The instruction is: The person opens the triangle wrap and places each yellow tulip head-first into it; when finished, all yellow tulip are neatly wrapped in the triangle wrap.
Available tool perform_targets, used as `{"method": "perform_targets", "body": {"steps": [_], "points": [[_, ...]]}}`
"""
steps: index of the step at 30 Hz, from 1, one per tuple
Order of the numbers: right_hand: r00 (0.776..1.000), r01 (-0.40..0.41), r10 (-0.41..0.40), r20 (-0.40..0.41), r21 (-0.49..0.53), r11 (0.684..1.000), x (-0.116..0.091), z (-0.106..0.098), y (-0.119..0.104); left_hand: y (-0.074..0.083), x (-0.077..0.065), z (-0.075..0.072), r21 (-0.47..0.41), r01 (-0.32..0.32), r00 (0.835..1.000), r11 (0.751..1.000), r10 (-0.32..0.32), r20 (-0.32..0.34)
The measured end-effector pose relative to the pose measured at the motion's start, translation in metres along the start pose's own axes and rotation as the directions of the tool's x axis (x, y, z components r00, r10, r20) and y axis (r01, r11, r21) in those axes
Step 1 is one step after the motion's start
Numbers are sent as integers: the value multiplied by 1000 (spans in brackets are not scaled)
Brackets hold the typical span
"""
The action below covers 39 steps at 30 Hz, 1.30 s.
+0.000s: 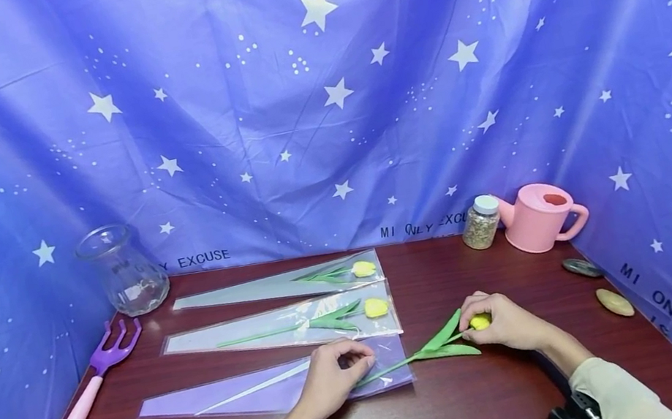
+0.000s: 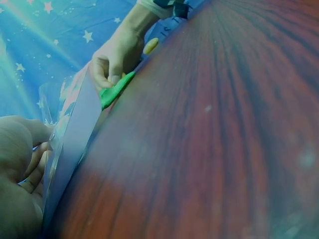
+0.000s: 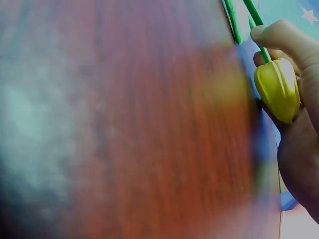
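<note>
My right hand pinches a yellow artificial tulip by its green stem, just under the bloom. The tulip's two green leaves point left of that hand, and its stem runs on over the wide right end of a purple-backed clear flower sleeve. On that sleeve, near its wide end, my left hand grips the clear film between thumb and fingers. In the left wrist view the film stands lifted beside the left fingers. The stem's far end is hidden by the left hand.
Behind lie two more sleeves, each holding a yellow tulip: one middle sleeve and one back sleeve. A glass vase and purple hand fork are left; a lidded jar, pink watering can and two stones are right.
</note>
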State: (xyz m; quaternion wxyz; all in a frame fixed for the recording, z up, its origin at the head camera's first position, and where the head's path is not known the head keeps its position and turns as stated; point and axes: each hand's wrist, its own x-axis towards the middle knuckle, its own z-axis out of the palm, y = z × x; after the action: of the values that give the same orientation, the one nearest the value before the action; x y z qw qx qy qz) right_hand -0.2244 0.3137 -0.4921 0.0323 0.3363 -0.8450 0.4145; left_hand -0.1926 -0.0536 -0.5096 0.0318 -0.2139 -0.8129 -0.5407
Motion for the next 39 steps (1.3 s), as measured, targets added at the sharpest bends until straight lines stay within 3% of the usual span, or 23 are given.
{"method": "perform_targets", "body": {"steps": [6, 13, 18, 23, 39], "points": [[1000, -18, 18, -13, 28, 999, -6, -1, -6, 2, 1, -1, 9, 4, 1000, 1000, -4, 0], [994, 75, -73, -77, 23, 997, -3, 6, -25, 1, 1, -4, 14, 6, 1000, 1000, -6, 17], [988, 97, -96, -121, 5, 995, 0, 18, -35, 2, 1, -4, 26, -7, 1000, 1000, 7, 26], [983, 92, -92, -161, -8, 996, 2, 33, -40, 4, 2, -3, 27, -16, 999, 1000, 15, 38], [983, 13, -7, -182, 34, 999, 17, 69, -58, 8, 3, -4, 69, -36, 999, 997, 35, 19]]}}
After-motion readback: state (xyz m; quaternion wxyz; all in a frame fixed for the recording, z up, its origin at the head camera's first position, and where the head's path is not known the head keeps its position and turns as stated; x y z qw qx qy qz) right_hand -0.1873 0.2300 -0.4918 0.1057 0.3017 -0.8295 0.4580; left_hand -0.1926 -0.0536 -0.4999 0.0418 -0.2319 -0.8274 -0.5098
